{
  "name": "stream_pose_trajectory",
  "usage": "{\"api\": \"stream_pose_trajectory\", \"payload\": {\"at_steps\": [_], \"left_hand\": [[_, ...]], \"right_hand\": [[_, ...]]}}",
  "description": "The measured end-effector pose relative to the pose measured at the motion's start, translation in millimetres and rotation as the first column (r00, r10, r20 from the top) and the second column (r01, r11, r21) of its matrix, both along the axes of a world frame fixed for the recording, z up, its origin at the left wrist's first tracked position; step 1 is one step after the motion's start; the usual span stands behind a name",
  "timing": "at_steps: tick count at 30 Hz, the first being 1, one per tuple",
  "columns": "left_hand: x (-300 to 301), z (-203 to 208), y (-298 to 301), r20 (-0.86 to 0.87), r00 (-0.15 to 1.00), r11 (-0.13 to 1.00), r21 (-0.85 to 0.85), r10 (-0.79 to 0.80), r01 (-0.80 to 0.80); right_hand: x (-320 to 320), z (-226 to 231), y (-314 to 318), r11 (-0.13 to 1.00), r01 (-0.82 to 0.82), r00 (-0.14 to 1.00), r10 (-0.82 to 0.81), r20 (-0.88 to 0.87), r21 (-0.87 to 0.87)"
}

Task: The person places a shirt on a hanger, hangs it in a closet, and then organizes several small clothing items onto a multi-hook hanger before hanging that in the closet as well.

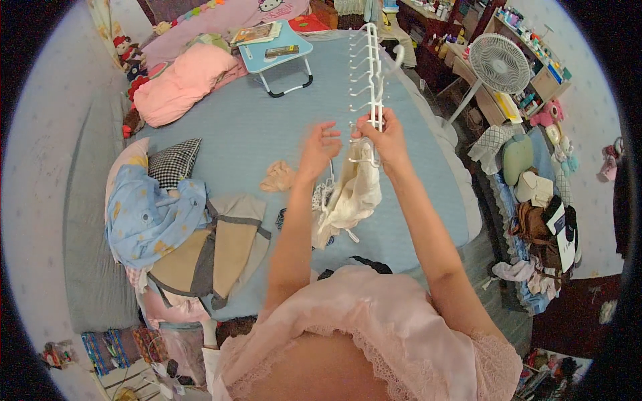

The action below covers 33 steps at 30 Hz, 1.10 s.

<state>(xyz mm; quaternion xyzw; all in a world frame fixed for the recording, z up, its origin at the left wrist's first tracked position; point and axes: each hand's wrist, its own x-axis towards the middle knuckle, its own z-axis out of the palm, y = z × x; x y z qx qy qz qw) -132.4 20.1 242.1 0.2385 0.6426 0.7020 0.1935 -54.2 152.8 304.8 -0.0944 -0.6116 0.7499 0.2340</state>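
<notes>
My right hand [388, 139] is closed around a white plastic hanger [373, 73] with a row of small hooks along its bar. From its near end hangs a cream garment [361, 190], perhaps underwear, bunched in soft folds. My left hand [317, 151] is raised just left of the hanger, fingers apart and slightly blurred, with nothing seen in it. Partly behind my left forearm is a patterned black-and-white cloth [322, 195]. A crumpled beige garment [277, 176] lies on the bed [234, 147] beside that forearm.
At the far side of the bed stand a blue folding table [277, 55] and a pink bundled quilt [180, 83]. Clothes [157, 214] and a checked pillow [175, 162] lie at left. A white fan [499, 63] and a heap of bags [535, 224] are on the right.
</notes>
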Motion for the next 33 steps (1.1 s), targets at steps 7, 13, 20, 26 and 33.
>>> {"api": "stream_pose_trajectory", "payload": {"at_steps": [7, 13, 20, 26, 33], "left_hand": [[50, -103, -2, -0.251, 0.966, 0.826, -0.556, -0.061, -0.092], [60, -122, -42, -0.151, 0.980, 0.625, -0.780, -0.128, -0.038], [25, -41, -63, 0.090, 0.996, 0.934, -0.357, 0.022, 0.011], [68, 37, -10, 0.253, 0.926, 0.954, 0.182, -0.280, 0.238], [89, 36, 20, 0.182, 0.894, 0.893, 0.281, -0.409, 0.352]], "right_hand": [[27, 36, -3, 0.997, -0.054, 0.995, 0.058, -0.079, 0.057], [61, 37, 44, 0.948, 0.182, 0.983, -0.166, -0.084, 0.260], [74, 18, 47, 0.924, 0.205, 0.975, -0.221, 0.013, 0.324], [75, 16, 19, 0.953, 0.026, 0.997, -0.047, 0.061, 0.303], [79, 23, 23, 0.956, -0.093, 0.995, 0.079, 0.059, 0.278]]}}
